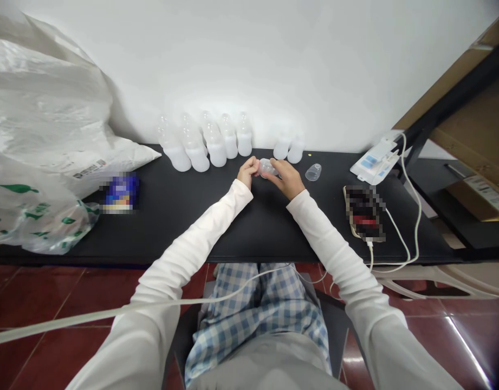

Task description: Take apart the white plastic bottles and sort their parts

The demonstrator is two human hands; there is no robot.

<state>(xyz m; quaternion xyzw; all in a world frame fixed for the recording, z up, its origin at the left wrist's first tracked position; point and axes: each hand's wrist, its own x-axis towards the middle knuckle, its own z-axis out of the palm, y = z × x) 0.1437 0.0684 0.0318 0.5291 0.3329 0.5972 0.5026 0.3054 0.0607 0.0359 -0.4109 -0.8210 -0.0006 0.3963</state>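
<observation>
Both of my hands meet over the middle of a black table [233,227]. My left hand [247,171] is closed, its fingertips pinching one end of a small clear plastic piece [266,167]. My right hand [287,177] wraps the other end of the same piece. Behind my hands, a row of several white translucent bottles [208,143] with clear caps stands along the wall. Two shorter bottles without caps [289,147] stand to their right. A loose clear cap [313,171] lies on the table just right of my right hand.
Big white and green-printed plastic bags [38,162] cover the table's left end, with a small blue packet [120,193] beside them. A phone [365,213] on a white cable and a white power strip [375,161] lie at the right. A dark frame with cardboard [468,124] stands far right.
</observation>
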